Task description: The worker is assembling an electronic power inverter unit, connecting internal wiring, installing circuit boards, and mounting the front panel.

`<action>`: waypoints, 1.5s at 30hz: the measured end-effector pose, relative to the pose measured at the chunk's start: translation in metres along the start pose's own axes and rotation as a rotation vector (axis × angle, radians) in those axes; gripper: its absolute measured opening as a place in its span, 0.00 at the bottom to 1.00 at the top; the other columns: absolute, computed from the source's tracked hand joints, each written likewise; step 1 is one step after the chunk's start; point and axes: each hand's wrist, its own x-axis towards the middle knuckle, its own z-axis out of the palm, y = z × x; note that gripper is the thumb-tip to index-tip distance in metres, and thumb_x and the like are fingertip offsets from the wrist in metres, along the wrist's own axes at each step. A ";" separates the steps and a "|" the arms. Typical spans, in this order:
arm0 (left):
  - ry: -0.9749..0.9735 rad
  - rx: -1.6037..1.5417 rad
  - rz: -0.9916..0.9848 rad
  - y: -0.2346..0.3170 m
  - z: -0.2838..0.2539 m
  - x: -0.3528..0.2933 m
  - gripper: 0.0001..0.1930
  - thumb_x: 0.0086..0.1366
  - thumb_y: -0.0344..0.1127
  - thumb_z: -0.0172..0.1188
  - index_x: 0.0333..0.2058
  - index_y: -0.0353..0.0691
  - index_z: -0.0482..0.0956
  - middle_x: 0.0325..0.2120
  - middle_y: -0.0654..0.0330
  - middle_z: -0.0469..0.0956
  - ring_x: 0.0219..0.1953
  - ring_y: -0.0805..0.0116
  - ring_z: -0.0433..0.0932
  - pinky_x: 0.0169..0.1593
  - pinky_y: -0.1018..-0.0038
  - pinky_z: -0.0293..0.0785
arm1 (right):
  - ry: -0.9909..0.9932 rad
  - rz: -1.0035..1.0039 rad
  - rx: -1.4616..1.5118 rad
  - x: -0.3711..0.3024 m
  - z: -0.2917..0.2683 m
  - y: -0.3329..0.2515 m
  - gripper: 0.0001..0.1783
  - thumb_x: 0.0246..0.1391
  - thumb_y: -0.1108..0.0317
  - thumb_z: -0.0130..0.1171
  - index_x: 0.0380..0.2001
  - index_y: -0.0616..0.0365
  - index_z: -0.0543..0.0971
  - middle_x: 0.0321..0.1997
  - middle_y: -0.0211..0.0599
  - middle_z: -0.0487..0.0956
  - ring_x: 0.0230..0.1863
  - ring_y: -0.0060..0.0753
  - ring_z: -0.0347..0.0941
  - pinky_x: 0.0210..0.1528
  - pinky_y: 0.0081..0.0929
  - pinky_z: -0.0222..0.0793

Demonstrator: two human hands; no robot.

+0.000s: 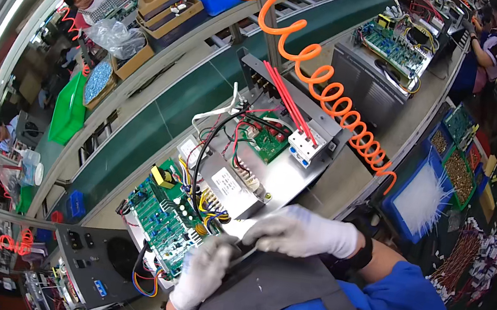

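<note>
Both my hands wear white gloves with grey, soiled fingers. My left hand (204, 274) is closed low in front of my apron, at the near edge of an open electronic chassis (301, 193). My right hand (301, 233) comes in from the right, its fingers curled close to the left hand's. A small dark piece shows between them, blurred and mostly covered. Beside the left hand, a green circuit board (161, 222) with coloured wires lies in the chassis. Beyond it are a metal transformer (227, 184), a white terminal block (309, 147) and several red wires (285, 95).
An orange coiled hose (321, 75) hangs over the chassis. A blue tray of white ties (418, 200) and a bin of brass fasteners (458, 177) stand at right. Another chassis (393, 54) sits farther along; a dark panel with a fan (102, 262) stands at left. Other people work beyond.
</note>
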 end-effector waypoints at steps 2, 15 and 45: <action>0.294 0.052 0.129 0.012 -0.014 0.010 0.12 0.69 0.28 0.44 0.45 0.31 0.75 0.30 0.54 0.81 0.29 0.71 0.77 0.36 0.76 0.74 | 0.305 0.148 0.406 -0.014 -0.012 0.002 0.15 0.61 0.67 0.58 0.47 0.65 0.78 0.37 0.37 0.81 0.41 0.30 0.77 0.47 0.27 0.73; 0.068 -0.294 0.304 0.039 0.012 0.025 0.24 0.73 0.50 0.49 0.41 0.29 0.78 0.32 0.59 0.77 0.27 0.79 0.71 0.32 0.82 0.67 | 0.069 0.129 0.527 -0.008 0.026 -0.005 0.24 0.67 0.60 0.50 0.60 0.62 0.68 0.34 0.26 0.73 0.36 0.16 0.66 0.41 0.20 0.66; 0.008 0.486 0.677 0.061 -0.052 0.105 0.18 0.62 0.30 0.55 0.51 0.35 0.74 0.50 0.46 0.74 0.53 0.48 0.72 0.58 0.61 0.67 | 1.083 1.338 -0.963 -0.340 -0.092 0.122 0.25 0.59 0.55 0.51 0.51 0.65 0.74 0.43 0.56 0.80 0.46 0.56 0.75 0.49 0.35 0.71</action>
